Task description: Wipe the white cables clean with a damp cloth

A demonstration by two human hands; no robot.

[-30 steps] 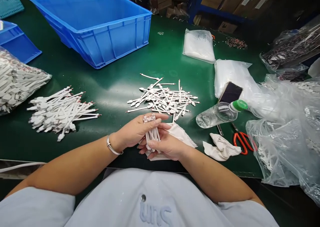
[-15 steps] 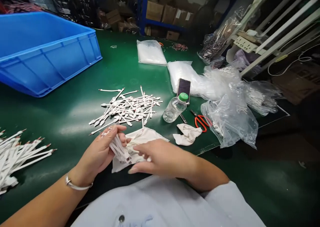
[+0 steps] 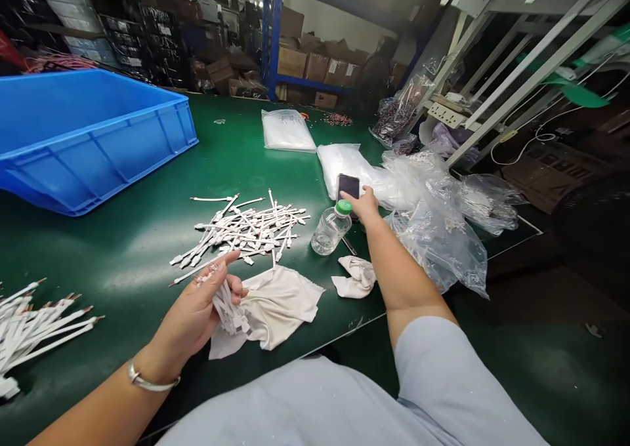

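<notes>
My left hand [image 3: 204, 302] is closed around a bundle of short white wire leads [image 3: 229, 311] with white connectors hanging from its lower end. Beneath the bundle, a cream cloth [image 3: 283, 302] lies crumpled near the table edge. My right hand [image 3: 365, 204] is stretched out at the dark-screened phone [image 3: 348, 185]; its fingers are apart at the phone's right side, and contact is hard to tell. Just left of that hand stands a clear bottle [image 3: 327, 233] with a green cap. A loose pile of white leads [image 3: 246, 229] lies beyond my left hand.
A blue bin [image 3: 98, 144] stands at the back left. More white leads [image 3: 44, 334] lie at the left edge. Filled plastic bags [image 3: 443, 243] cover the right side, beside a smaller cloth [image 3: 357, 277]. A metal frame with a power strip [image 3: 445, 113] rises behind them.
My right hand has left the bundle and reached forward and right to the phone. My left hand keeps its hold on the leads. The view has tilted up somewhat.
</notes>
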